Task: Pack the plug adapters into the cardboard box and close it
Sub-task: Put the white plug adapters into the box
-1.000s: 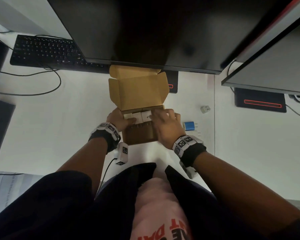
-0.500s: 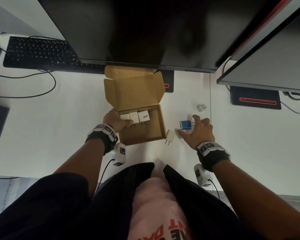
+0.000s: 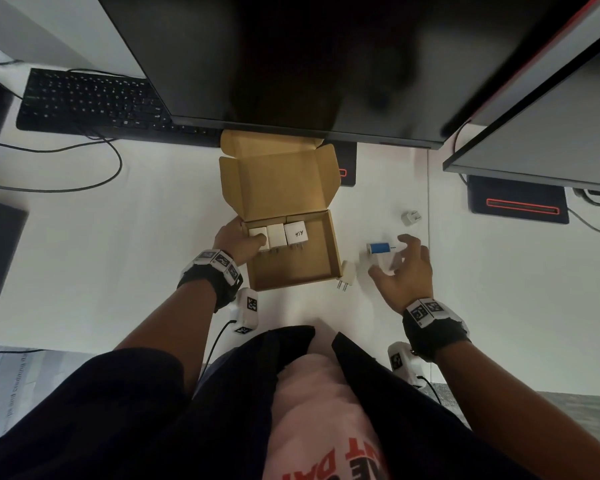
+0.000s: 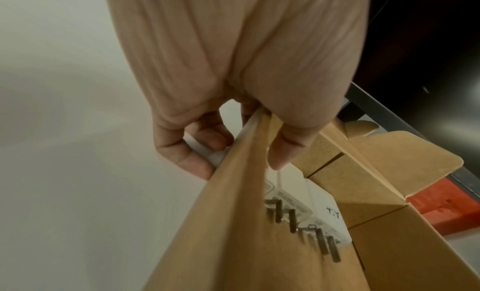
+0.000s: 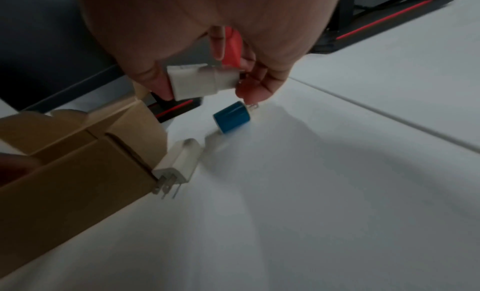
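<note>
The cardboard box (image 3: pixel 293 271) lies open on the white desk, its lid (image 3: pixel 281 183) standing up at the back. Three white plug adapters (image 3: pixel 276 235) sit in a row along its back wall, prongs towards me (image 4: pixel 291 221). My left hand (image 3: pixel 243 240) grips the box's left wall (image 4: pixel 233 213), thumb inside, fingers outside. Right of the box, my right hand (image 3: pixel 395 261) pinches a white adapter (image 5: pixel 192 84) just above the desk. A blue adapter (image 3: pixel 378 248) (image 5: pixel 231 116) lies under its fingertips. Another white adapter (image 3: pixel 347 271) (image 5: pixel 179 162) lies against the box's front right corner.
A small pale adapter (image 3: pixel 410 217) lies further back on the right. A large monitor (image 3: pixel 291 64) overhangs the box lid, and a second screen (image 3: pixel 551 133) stands at the right. A black keyboard (image 3: pixel 90 102) with cables lies at the back left.
My right hand left the box, swung right to the loose adapters beside the blue one, and now pinches a white adapter. The left hand has stayed on the box wall.
</note>
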Tool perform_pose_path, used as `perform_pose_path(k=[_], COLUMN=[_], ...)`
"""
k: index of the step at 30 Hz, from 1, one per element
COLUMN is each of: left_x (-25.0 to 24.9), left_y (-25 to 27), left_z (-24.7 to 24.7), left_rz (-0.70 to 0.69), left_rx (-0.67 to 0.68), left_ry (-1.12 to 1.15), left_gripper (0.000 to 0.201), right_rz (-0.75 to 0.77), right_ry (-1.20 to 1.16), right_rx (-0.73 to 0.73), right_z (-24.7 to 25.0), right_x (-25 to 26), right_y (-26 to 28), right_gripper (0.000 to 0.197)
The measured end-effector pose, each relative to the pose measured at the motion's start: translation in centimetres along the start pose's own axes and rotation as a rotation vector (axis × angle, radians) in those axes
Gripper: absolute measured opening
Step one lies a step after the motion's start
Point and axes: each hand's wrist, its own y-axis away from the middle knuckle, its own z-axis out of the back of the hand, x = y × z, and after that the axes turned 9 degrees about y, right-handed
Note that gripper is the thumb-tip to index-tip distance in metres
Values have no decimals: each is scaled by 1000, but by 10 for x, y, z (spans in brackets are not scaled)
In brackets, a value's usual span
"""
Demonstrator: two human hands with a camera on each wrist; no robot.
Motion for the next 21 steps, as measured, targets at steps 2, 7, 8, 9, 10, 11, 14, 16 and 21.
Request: perform_pose_path(k=[2, 7, 8, 9, 10, 11, 14, 16, 21], left_x=[-1, -1, -1, -1, 0, 1, 3, 2, 5], left_y=[1, 4, 6, 7, 8, 8, 10, 12, 13], left_z=[1, 5, 6, 7, 9, 10, 13, 14, 16], left_rz=[-5, 6, 11, 19, 26, 38, 61, 63, 54], left_rx=[11, 36, 41, 44, 49, 54, 67, 72, 98], left_ry=[-1, 49, 73, 101, 127, 150, 216, 237, 227], left_gripper=[36, 28, 27, 29, 33, 37, 41, 42, 50], right_rz=[117, 436, 477, 508, 533, 554, 594, 574, 530], right_ry=[-53, -12, 21, 60, 100, 133, 191, 206, 201], right_rx=[-33, 92, 141, 197, 256, 313, 438, 461, 479], right_z=[1, -9, -12, -15, -19, -23, -33, -38, -41], right_x=[11, 58, 69, 80, 90, 99, 114, 116, 109], right_y=[3, -1, -1, 0, 0, 1, 4, 3, 2], right_gripper=[75, 55, 53, 52, 52, 52, 43, 35, 44])
